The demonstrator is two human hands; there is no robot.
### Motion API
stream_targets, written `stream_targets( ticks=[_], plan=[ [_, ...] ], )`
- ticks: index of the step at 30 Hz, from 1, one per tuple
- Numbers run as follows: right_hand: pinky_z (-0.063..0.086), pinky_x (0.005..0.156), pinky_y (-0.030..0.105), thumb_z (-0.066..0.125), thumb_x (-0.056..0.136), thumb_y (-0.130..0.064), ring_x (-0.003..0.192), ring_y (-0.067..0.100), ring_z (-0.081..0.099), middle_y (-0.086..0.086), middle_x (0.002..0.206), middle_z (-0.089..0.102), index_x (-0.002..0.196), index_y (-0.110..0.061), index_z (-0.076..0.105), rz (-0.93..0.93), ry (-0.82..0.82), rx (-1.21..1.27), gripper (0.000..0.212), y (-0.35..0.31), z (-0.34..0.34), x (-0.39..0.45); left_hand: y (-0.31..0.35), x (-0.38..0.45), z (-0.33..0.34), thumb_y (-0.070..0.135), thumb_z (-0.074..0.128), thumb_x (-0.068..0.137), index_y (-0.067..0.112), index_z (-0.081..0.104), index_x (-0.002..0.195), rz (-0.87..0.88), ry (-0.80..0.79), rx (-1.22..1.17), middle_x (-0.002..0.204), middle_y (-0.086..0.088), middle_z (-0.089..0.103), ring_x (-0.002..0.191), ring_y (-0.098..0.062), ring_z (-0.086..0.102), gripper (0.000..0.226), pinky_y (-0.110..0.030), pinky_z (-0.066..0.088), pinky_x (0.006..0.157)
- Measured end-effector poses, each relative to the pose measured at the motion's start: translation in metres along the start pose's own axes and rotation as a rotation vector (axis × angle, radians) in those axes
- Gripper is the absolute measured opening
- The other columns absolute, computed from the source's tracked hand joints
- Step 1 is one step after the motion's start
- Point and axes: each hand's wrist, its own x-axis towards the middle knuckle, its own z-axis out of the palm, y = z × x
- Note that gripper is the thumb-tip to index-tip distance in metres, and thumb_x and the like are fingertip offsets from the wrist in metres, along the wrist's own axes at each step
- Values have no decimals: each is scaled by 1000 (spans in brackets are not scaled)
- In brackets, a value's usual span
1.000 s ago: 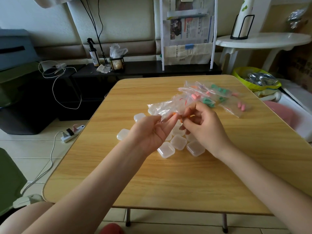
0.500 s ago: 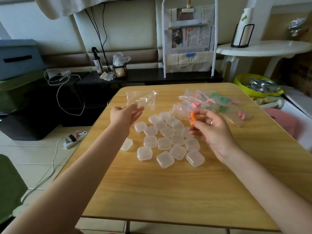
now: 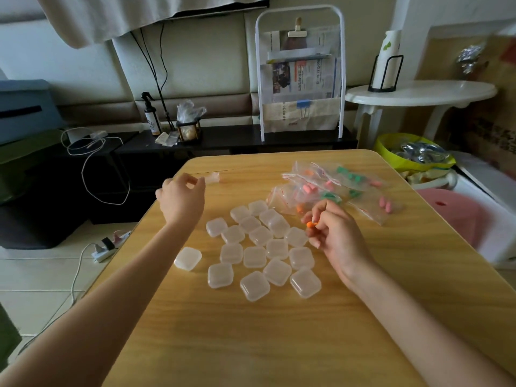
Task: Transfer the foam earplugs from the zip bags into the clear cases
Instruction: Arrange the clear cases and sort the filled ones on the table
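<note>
Right hand, above the middle of the wooden table, has its fingers curled and pinches orange foam earplugs at the fingertips. Left hand is near the table's far left edge, fingers loosely curled, its fingertips at an empty zip bag lying flat by that edge; whether it still pinches the bag cannot be told. The clear cases, all with lids closed, sit clustered at the table's middle, one case apart toward the left edge. Filled zip bags holding pink, green and orange earplugs are heaped toward the far right corner.
</note>
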Motion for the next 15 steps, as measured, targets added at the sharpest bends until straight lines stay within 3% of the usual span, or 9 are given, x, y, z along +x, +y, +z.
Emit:
stream_targets(
  ticks=[2,4,6,8,10,13,15],
  plan=[
    [28,45,22,30,78,11,55,13,39,8,72,49,67,-10,42,36,9,40,27,0,0,0,3,-24,-11,36,55,92,14,64,98,228,-26,11,120,-7,56,120,-27,39,24,-35,30,96],
    [25,41,20,29,81,7,50,12,36,5,67,46,71,-12,45,94,30,71,26,3,0,1,7,-56,-23,35,60,87,17,65,91,525,-83,-22,113,0,59,114,-21,45,20,-34,31,97],
    [24,37,18,30,84,1,46,11,34,2,62,44,82,-17,48,142,51,97,26,6,-1,1,12,-89,-32,43,57,83,21,68,95,755,-259,-30,110,10,59,111,-11,48,27,-32,34,99],
    [22,35,16,32,90,-6,45,10,32,0,59,42,77,-21,45,155,54,90,24,4,-1,-1,15,-119,-34,57,50,82,31,66,111,861,-484,60,120,18,55,119,-3,43,42,-28,32,102],
    [21,35,16,34,95,-14,44,9,30,-2,55,38,68,-22,40,141,48,-21,29,1,-2,-5,13,-140,-29,64,45,82,38,57,125,911,-584,159,134,21,48,130,1,31,52,-22,22,104],
    [23,37,17,40,98,-21,43,10,29,-4,52,33,72,-30,40,94,31,-237,27,-2,-5,-14,8,-154,-15,66,38,78,38,52,132,966,-576,222,142,14,45,137,-6,25,63,-25,20,106],
    [26,41,20,45,99,-27,42,9,30,-7,48,35,71,-22,44,46,-5,-385,29,-5,-10,-20,6,-154,-7,64,38,78,34,55,130,973,-526,211,140,9,49,137,-12,30,62,-31,27,107]
  ],
)
